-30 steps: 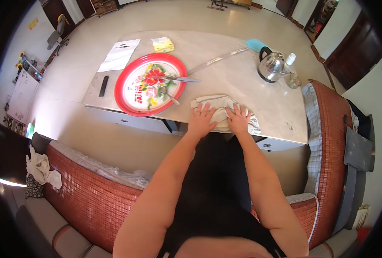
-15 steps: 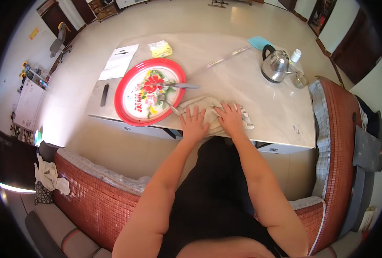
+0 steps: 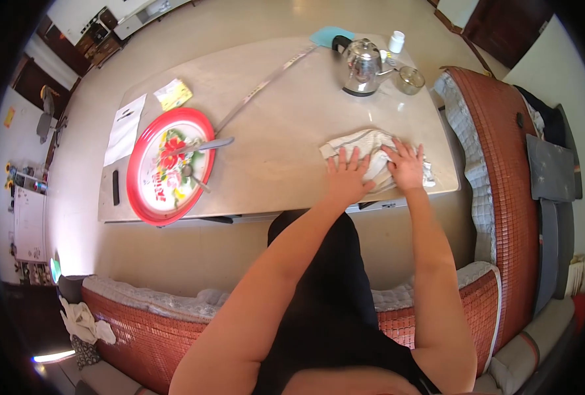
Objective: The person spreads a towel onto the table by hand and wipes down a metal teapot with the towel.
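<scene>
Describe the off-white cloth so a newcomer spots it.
On the pale, smooth table, look right of the red-rimmed oval tray. By the near edge, the off-white cloth lies under the left hand and right hand. Unlike the tray, it's crumpled fabric.

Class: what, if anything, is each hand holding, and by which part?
Nothing appears gripped: the left hand and right hand lie spread on top of the cloth.

Red characters (image 3: 159, 187) stand on the red-rimmed tray (image 3: 135, 170), too small and blurred to read.
</scene>
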Demonstrator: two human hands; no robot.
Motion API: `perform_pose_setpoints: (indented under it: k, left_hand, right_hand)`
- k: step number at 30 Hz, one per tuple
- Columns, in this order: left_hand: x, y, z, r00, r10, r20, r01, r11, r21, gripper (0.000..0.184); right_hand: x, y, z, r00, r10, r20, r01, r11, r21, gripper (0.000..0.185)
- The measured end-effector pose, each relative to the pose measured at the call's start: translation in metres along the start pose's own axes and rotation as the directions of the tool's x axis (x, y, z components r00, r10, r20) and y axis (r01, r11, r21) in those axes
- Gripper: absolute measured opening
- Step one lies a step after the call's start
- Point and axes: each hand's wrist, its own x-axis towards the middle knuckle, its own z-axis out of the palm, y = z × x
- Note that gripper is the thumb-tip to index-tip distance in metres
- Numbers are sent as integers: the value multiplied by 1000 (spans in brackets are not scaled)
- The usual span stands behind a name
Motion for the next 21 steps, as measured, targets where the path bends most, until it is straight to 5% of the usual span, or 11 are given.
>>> perform_pose_setpoints:
  k: [4,7,9,11,13,15,20,21]
  left_hand:
    - [19,32,-9,1000,-15,6,14,998,67,70]
    - [41,15,-56,961,113,251,-109,994,-33,57]
    - [83,-55,-14,996,56,73,-3,810,-586,44]
    - [129,-118,-18,964,50,-261,-106,973,-206,47]
    - [166,-132,-80,963,29,-268,-17,999,46,60]
    - [227,-129,-130,955,17,-298,11,996,91,64]
    - [323,-132,-119,867,329,-374,-172,903,394,71]
    - [329,-128,-114,882,299,-363,-199,937,287,66]
  right_hand:
    - [3,9,7,972,233,7,-233,969,82,43]
    - [13,-12,16,917,391,-81,-382,918,104,35]
    - [10,-20,24,897,385,-219,-371,923,103,29]
    - [8,-21,24,900,362,-245,-348,932,100,29]
    - [9,-22,20,911,341,-231,-333,940,73,33]
    - [12,-23,19,916,353,-193,-349,936,56,34]
    - [14,-26,16,911,383,-151,-380,924,51,35]
    - [14,-25,17,910,386,-152,-382,922,56,35]
